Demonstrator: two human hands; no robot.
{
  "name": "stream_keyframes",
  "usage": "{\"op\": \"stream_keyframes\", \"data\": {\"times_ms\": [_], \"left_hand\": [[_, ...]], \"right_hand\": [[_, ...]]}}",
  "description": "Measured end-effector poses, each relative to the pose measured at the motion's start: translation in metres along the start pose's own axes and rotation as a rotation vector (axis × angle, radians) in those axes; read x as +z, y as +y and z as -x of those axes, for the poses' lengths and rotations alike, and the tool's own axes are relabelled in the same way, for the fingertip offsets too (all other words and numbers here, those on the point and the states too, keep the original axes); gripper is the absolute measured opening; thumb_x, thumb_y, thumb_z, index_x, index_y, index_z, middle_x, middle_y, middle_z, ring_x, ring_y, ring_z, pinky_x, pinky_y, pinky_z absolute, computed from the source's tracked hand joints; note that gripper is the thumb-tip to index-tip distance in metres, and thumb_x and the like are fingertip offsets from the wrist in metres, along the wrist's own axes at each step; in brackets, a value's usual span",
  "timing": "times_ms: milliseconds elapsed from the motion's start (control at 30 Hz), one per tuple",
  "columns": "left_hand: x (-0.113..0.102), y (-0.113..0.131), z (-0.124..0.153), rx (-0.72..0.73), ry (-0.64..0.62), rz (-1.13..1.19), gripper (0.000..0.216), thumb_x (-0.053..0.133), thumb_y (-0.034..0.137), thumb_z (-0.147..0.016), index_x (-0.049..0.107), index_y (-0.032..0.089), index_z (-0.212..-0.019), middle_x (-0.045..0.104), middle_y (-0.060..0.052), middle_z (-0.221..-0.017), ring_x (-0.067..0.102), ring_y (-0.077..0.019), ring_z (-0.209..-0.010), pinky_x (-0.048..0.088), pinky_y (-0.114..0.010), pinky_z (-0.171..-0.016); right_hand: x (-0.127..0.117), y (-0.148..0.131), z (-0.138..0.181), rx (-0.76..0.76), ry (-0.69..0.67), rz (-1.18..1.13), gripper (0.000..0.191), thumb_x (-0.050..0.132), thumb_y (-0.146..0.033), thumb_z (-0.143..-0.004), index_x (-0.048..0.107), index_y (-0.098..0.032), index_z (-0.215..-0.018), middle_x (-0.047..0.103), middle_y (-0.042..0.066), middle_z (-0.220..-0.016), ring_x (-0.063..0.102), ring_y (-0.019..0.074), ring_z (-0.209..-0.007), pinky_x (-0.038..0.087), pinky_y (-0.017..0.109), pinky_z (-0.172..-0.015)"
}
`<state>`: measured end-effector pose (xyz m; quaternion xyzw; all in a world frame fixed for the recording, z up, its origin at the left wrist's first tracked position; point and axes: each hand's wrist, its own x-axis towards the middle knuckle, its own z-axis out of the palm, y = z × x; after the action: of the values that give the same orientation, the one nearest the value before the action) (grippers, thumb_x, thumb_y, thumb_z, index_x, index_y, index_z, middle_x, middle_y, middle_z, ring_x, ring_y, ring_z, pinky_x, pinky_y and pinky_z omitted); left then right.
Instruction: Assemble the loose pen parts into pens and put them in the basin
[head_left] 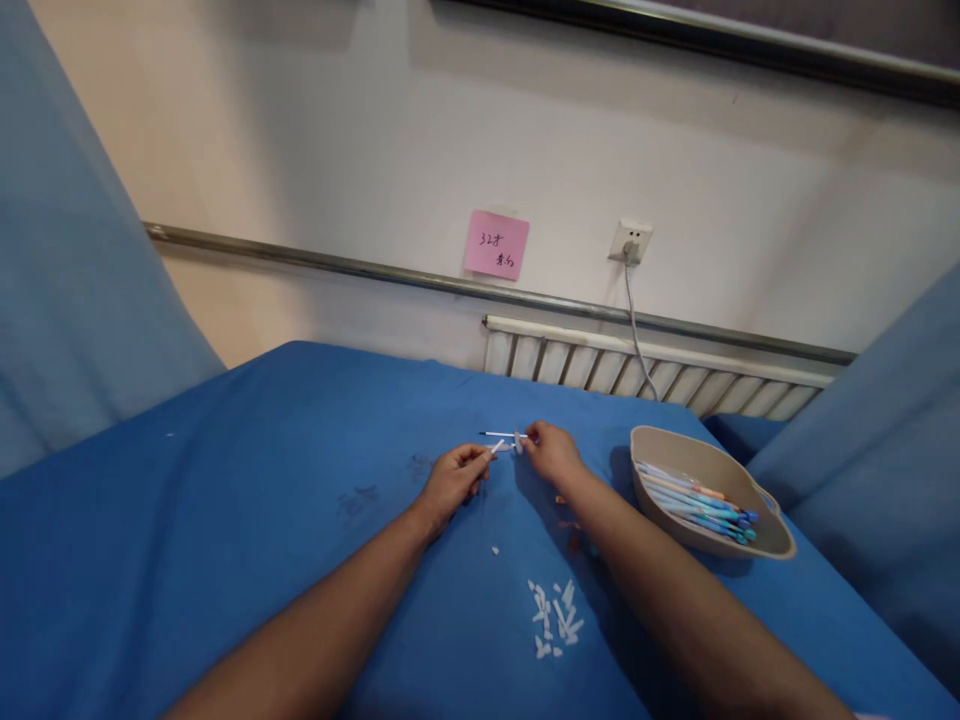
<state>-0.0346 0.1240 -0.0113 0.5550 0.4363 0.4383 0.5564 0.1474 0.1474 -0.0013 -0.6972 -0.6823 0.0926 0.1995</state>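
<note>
My left hand (452,482) rests on the blue cloth with its fingers curled, pinching a small white part (498,446) at the fingertips. My right hand (551,453) is closed in a pinch on a thin pen refill (499,434) that points left, with a small white piece at its near end. The two hands almost meet above the cloth. A pile of small white plastic parts (555,616) lies nearer to me, between my forearms. One loose white bit (495,550) lies alone on the cloth.
A beige tray (772,545) holding several blue and pastel pens stands to the right of my right arm. The blue-covered table (225,520) ends at a wall with a radiator (600,362), a pink note (496,245) and a socket with a cable (630,242).
</note>
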Motion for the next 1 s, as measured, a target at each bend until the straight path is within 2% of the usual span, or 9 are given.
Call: {"op": "stream_keyframes", "data": {"times_ms": [167, 267, 367, 433, 533, 600, 700, 833, 1000], "left_hand": [[-0.003, -0.002, -0.001, -0.006, 0.001, 0.002, 0.035, 0.061, 0.047, -0.069, 0.059, 0.014, -0.079, 0.051, 0.004, -0.055, 0.037, -0.0041, -0.037, 0.022, -0.017, -0.036], [-0.004, -0.002, -0.002, -0.005, -0.011, 0.001, 0.037, 0.061, 0.048, -0.068, 0.06, 0.013, -0.08, 0.052, 0.004, -0.056, 0.037, -0.0042, -0.037, 0.021, -0.017, -0.037], [-0.004, -0.002, -0.002, -0.005, -0.028, -0.01, 0.036, 0.061, 0.048, -0.069, 0.06, 0.014, -0.08, 0.052, 0.004, -0.056, 0.037, -0.0041, -0.038, 0.022, -0.017, -0.037], [-0.003, -0.002, -0.001, 0.0, -0.061, -0.041, 0.035, 0.061, 0.048, -0.069, 0.06, 0.014, -0.079, 0.052, 0.004, -0.055, 0.037, -0.0044, -0.038, 0.024, -0.017, -0.038], [0.0, -0.002, 0.0, 0.016, -0.123, -0.118, 0.034, 0.061, 0.047, -0.07, 0.06, 0.013, -0.078, 0.052, 0.004, -0.054, 0.039, -0.0053, -0.04, 0.027, -0.017, -0.04], [0.004, -0.003, 0.002, 0.03, -0.154, -0.166, 0.034, 0.061, 0.047, -0.07, 0.06, 0.013, -0.078, 0.053, 0.004, -0.055, 0.041, -0.0062, -0.041, 0.029, -0.018, -0.041], [0.013, -0.002, 0.009, 0.042, -0.223, -0.221, 0.034, 0.059, 0.046, -0.072, 0.061, 0.013, -0.08, 0.054, 0.003, -0.057, 0.043, -0.0072, -0.043, 0.032, -0.019, -0.043], [0.023, 0.0, 0.017, 0.041, -0.323, -0.265, 0.033, 0.057, 0.045, -0.074, 0.062, 0.013, -0.081, 0.054, 0.003, -0.056, 0.043, -0.0078, -0.045, 0.032, -0.019, -0.045], [0.026, 0.0, 0.017, 0.013, -0.314, -0.25, 0.032, 0.058, 0.044, -0.075, 0.062, 0.013, -0.083, 0.055, 0.003, -0.057, 0.042, -0.0074, -0.044, 0.032, -0.019, -0.045]], "right_hand": [[0.021, -0.01, -0.029, 0.066, -0.046, 0.019, 0.022, 0.06, -0.028, -0.077, 0.063, -0.017, -0.096, 0.068, 0.009, -0.093, 0.061, 0.0204, -0.087, 0.04, 0.025, -0.069], [0.023, -0.004, -0.021, 0.07, -0.05, -0.002, 0.019, 0.057, -0.021, -0.078, 0.062, -0.017, -0.095, 0.068, 0.009, -0.09, 0.061, 0.0198, -0.086, 0.039, 0.025, -0.069], [0.016, 0.004, 0.002, 0.055, -0.031, -0.05, 0.02, 0.055, -0.021, -0.079, 0.058, -0.018, -0.098, 0.067, 0.006, -0.087, 0.062, 0.0176, -0.081, 0.04, 0.025, -0.069], [0.009, 0.012, 0.025, 0.039, -0.007, -0.173, 0.02, 0.054, -0.025, -0.08, 0.055, -0.019, -0.098, 0.066, 0.003, -0.085, 0.061, 0.0145, -0.074, 0.042, 0.023, -0.065], [0.0, 0.024, 0.063, 0.034, 0.025, -0.746, 0.022, 0.055, -0.036, -0.077, 0.051, -0.019, -0.091, 0.058, 0.0, -0.071, 0.055, 0.0126, -0.061, 0.043, 0.022, -0.054], [-0.004, 0.031, 0.083, 0.093, -0.011, -0.981, 0.029, 0.057, -0.044, -0.075, 0.052, -0.02, -0.089, 0.054, -0.003, -0.067, 0.052, 0.012, -0.055, 0.043, 0.022, -0.048], [-0.006, 0.039, 0.1, 0.168, -0.067, -1.118, 0.034, 0.056, -0.051, -0.074, 0.055, -0.02, -0.088, 0.047, -0.004, -0.06, 0.046, 0.0113, -0.048, 0.042, 0.022, -0.039], [-0.004, 0.042, 0.099, 0.128, -0.089, -1.143, 0.037, 0.055, -0.055, -0.075, 0.059, -0.019, -0.08, 0.043, -0.005, -0.054, 0.041, 0.0098, -0.044, 0.041, 0.021, -0.035], [-0.01, 0.037, 0.095, 0.16, -0.102, -1.367, 0.04, 0.066, -0.049, -0.07, 0.062, -0.017, -0.094, 0.057, -0.001, -0.066, 0.05, 0.0085, -0.051, 0.042, 0.019, -0.044]]}}
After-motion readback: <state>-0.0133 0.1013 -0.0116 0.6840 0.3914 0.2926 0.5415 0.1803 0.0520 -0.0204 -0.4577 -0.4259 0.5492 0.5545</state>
